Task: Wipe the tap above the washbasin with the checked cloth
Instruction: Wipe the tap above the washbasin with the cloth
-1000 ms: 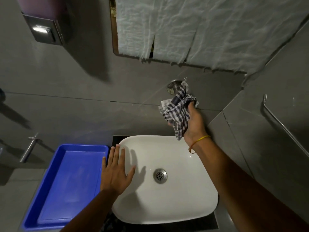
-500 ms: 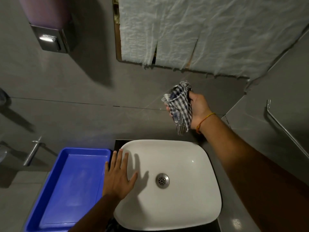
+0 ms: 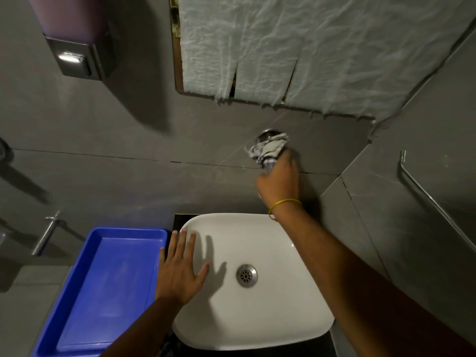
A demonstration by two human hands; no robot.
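1. Half a second earlier the right hand (image 3: 279, 180) had held the checked cloth (image 3: 269, 150) partway along the tap (image 3: 266, 135), with the cloth hanging loose below it; by this moment the hand had pushed the cloth up towards the far wall, bunched against the tap's round metal base.
2. Its fingers were clamped on the cloth (blurred by motion, so the exact grip could not be made out).
3. Most of the tap was hidden under cloth and hand; only the base plate showed.
4. The left hand (image 3: 180, 271) had stayed flat, fingers spread, on the near left rim of the washbasin (image 3: 283, 318), beside the blue tray (image 3: 85, 253).
5. Judged from this, the wiping was well under way, the stroke having reached the wall end of the tap.
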